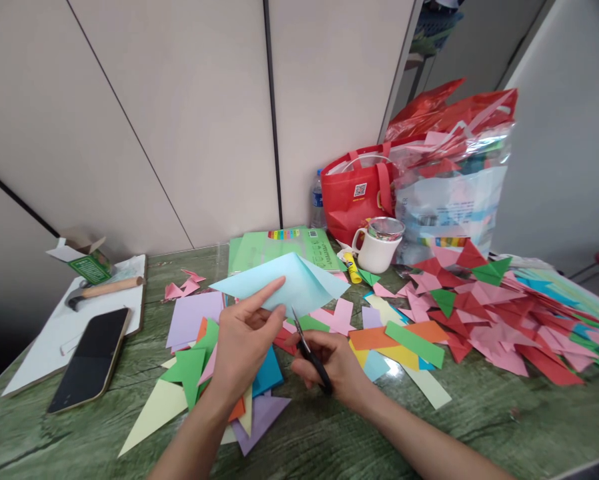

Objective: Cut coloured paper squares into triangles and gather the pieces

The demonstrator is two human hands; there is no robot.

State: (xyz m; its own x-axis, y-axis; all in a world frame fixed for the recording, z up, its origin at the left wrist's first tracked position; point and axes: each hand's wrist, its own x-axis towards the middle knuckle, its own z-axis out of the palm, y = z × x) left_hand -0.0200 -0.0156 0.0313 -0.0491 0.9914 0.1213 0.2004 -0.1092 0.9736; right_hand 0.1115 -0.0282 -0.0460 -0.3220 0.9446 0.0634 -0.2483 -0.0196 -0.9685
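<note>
My left hand [252, 333] pinches a folded sheet of light blue paper [299, 283] between thumb and fingers, holding it above the table. In my right hand [332, 363] is a pair of black-handled scissors [312, 357], with fingers through the handles. The blade tips point up at the lower edge of the blue paper, close to my left thumb. Whether they touch the paper I cannot tell. Below and around my left hand lie cut pieces of coloured paper, among them a green piece [187, 370] and a purple square [194, 317].
A phone [90, 360] and a hammer [104, 289] lie at the left. Behind are green paper packs [279, 250], a glue stick [352, 267], a white mug [377, 250], a water bottle [318, 203] and a red bag [349, 200]. Pink and red paper pieces [494, 300] heap up at the right.
</note>
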